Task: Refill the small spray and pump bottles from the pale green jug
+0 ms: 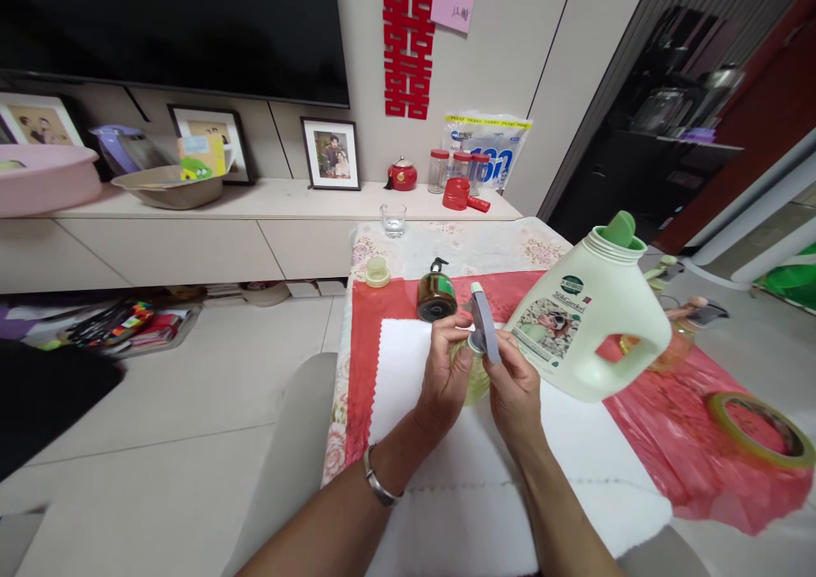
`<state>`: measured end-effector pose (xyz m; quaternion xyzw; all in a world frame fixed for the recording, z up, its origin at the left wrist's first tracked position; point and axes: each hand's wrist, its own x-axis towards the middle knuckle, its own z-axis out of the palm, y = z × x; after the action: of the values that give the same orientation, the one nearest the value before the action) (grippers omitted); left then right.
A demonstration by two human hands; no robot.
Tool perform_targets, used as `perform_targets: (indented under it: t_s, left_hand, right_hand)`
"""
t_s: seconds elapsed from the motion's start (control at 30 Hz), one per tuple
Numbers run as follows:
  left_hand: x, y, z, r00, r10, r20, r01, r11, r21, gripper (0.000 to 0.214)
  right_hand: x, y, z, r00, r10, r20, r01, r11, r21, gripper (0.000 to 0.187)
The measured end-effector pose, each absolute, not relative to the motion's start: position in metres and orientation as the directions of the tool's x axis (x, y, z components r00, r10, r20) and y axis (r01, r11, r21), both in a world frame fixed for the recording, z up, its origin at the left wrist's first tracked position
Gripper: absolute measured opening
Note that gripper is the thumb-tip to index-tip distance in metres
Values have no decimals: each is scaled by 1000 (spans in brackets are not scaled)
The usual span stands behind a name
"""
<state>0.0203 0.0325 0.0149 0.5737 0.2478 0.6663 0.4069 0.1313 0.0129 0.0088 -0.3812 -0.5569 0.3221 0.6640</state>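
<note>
Both my hands are at the neck of a small clear spray bottle (478,383) with yellowish liquid in it. My left hand (444,371) is closed around the bottle's upper part, thumb near the neck. My right hand (519,383) pinches the lower part of the grey trigger head (484,322), which stands tilted above the neck. Whether the head is fully seated is hidden by my fingers. Just beyond them is a dark pump bottle (436,293). A large pale green detergent jug (577,313) stands close on the right, a green piece in its open mouth.
White cloth (459,522) lies under my hands over red plastic sheeting (694,424). On the right are a roll of tape (717,407) and an orange-tinted spray bottle (677,347). A pale cap (377,272) and a glass mug (393,219) stand at the far left.
</note>
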Motion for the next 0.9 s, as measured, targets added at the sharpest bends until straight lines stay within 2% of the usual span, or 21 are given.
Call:
perform_targets:
  t_s: [0.2, 0.37, 0.5, 0.73, 0.8, 0.9]
  left_hand:
    - [19, 32, 16, -22, 832, 555, -242, -543, 804, 27]
    - [17, 34, 14, -16, 833, 553, -247, -539, 805, 25]
    - [13, 36, 12, 25, 852, 523, -229, -504, 833, 26]
    - [11, 38, 4, 107, 922, 373, -216, -345, 914, 31]
    - [11, 39, 3, 111, 939, 326, -229, -295, 928, 33]
    - [9, 39, 2, 97, 947, 308, -203, -284, 937, 35]
  right_hand:
    - [130, 11, 11, 182, 843, 506, 39, 508, -861, 25]
    - [133, 10, 11, 178, 840, 512, 105, 501, -859, 28]
    - [139, 5, 25, 167, 825, 540, 186, 511, -839, 37]
    - [136, -7, 85, 126, 819, 559, 546, 414, -729, 35]
    - [132, -6, 100, 87, 839, 537, 652, 360, -667, 36]
    - [126, -2, 117, 54, 890, 453, 799, 233, -554, 26]
